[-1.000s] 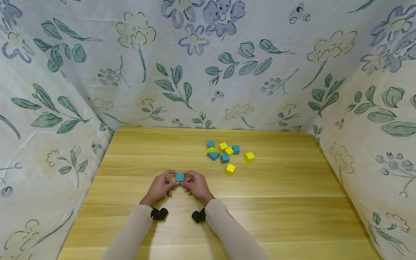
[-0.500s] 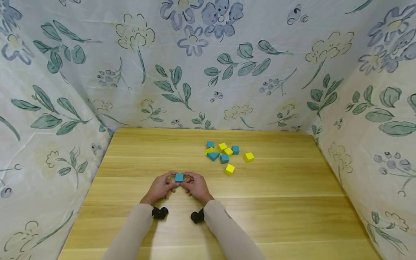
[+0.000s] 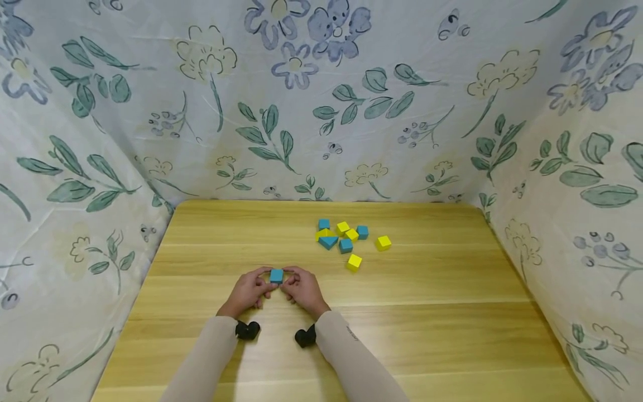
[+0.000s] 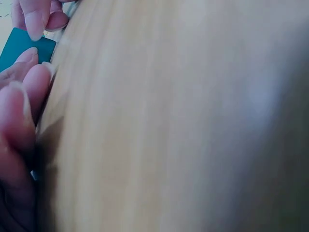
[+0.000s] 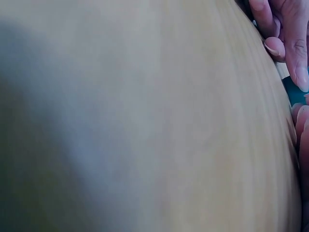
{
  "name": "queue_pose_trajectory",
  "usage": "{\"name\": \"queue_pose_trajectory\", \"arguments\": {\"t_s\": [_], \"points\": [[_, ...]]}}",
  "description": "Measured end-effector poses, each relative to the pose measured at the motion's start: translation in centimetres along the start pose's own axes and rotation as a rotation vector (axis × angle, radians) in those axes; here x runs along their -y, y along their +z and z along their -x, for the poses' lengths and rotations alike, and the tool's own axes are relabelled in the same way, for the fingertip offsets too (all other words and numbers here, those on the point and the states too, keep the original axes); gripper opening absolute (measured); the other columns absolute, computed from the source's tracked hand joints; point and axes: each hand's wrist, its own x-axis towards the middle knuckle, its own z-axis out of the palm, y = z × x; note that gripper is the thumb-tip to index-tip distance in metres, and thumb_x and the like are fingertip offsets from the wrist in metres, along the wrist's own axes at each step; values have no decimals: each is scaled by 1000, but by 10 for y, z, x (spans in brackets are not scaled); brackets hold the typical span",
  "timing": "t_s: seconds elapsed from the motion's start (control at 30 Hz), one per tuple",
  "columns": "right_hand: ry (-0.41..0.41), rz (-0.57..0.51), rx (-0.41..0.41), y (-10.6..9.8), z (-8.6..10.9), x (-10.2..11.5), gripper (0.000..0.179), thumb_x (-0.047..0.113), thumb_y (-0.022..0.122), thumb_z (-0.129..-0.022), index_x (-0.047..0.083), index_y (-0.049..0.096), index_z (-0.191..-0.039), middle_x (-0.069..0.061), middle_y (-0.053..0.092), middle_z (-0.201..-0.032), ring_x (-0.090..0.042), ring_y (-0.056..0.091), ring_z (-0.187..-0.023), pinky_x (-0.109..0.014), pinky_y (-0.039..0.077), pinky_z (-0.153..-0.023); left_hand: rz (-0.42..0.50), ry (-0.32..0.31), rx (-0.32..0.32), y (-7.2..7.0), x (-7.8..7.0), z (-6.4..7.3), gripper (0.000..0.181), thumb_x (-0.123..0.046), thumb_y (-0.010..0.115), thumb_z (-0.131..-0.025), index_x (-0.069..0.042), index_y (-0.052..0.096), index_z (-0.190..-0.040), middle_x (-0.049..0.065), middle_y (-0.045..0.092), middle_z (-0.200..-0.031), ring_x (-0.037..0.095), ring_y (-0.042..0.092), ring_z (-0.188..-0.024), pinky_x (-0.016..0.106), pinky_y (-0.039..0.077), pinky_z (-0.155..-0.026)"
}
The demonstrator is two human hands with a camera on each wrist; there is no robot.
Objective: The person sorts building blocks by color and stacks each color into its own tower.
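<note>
A blue block (image 3: 276, 276) is between the two hands near the front middle of the table, its square top facing up. From the left, the left hand (image 3: 247, 290) holds it with thumb and index finger; the right hand (image 3: 304, 289) does likewise from the right. In the left wrist view, fingertips of both hands touch the teal-looking block (image 4: 17, 43). Only a small part of the block (image 5: 294, 92) shows at the right edge of the right wrist view, behind fingers. Whether its underside meets the table is hidden.
Beyond the hands, to the right, lies a loose group of yellow and blue blocks, with a blue triangular block (image 3: 328, 242) at its left. One yellow cube (image 3: 354, 263) sits nearest; another yellow cube (image 3: 383, 243) lies farther right. Floral cloth (image 3: 321, 100) surrounds the wooden table (image 3: 427, 335).
Both hands stay around the blue block with hardly any shift in their fingers. The head view has moved slightly, and the loose blocks keep their arrangement.
</note>
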Motion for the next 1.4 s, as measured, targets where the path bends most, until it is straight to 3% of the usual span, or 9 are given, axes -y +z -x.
{"name": "queue_pose_trajectory", "arguments": {"t_s": [0.3, 0.5, 0.6, 0.77, 0.9, 1.03, 1.2, 1.4], "points": [[14, -117, -41, -6, 7, -2, 40, 6, 69, -89, 4, 58, -127, -5, 64, -80, -14, 59, -53, -30, 54, -49, 46, -14, 14, -1, -3, 0, 49, -13, 69, -90, -8, 52, -136, 6, 62, -62, 13, 48, -37, 29, 46, -38], [-38, -178, -110, -17, 13, -6, 38, 9, 68, -90, 1, 58, -126, -10, 62, -86, -19, 57, -55, -29, 52, -46, 78, -26, 19, -1, -2, 1, 52, -14, 69, -89, -6, 50, -138, 6, 62, -62, 13, 48, -37, 29, 46, -39], [-94, -142, -213, -26, 16, -7, 33, 11, 69, -90, -2, 61, -119, -12, 62, -87, -21, 56, -59, -27, 51, -47, 88, -31, 20, -2, -1, 2, 54, -14, 70, -89, -6, 50, -138, 7, 62, -62, 13, 48, -37, 29, 46, -38], [-186, -45, -466, -49, 16, -5, 27, 12, 73, -87, -3, 67, -108, -8, 61, -85, -18, 56, -73, -22, 49, -64, 95, -24, 26, -2, 0, 2, 54, -13, 70, -89, -6, 49, -139, 7, 62, -62, 12, 48, -37, 28, 47, -38], [-225, 22, -631, -73, 15, -2, 30, 14, 75, -85, -4, 67, -107, -11, 61, -91, -24, 56, -83, -32, 47, -76, 100, -13, 25, -2, 0, 3, 53, -14, 69, -90, -6, 50, -138, 6, 61, -62, 12, 47, -37, 28, 46, -39], [-174, 103, -723, -94, 10, -5, 33, 18, 76, -84, -2, 67, -109, -13, 57, -104, -32, 52, -99, -43, 42, -88, 104, -19, 21, -3, -2, 4, 53, -13, 69, -89, -6, 50, -138, 6, 61, -61, 13, 47, -37, 28, 47, -39], [-86, 205, -789, -111, 1, -13, 42, 27, 79, -82, 1, 67, -113, -13, 51, -114, -35, 44, -111, -49, 31, -98, 118, -26, 27, -3, -2, 4, 54, -13, 69, -89, -6, 49, -139, 7, 61, -61, 13, 47, -37, 28, 46, -39], [46, 288, -768, -117, -6, -17, 49, 33, 78, -81, 4, 65, -118, -15, 50, -117, -36, 42, -112, -51, 26, -98, 126, -23, 34, -2, -1, 3, 55, -14, 70, -89, -5, 48, -139, 7, 61, -61, 12, 47, -37, 28, 46, -39]]}}
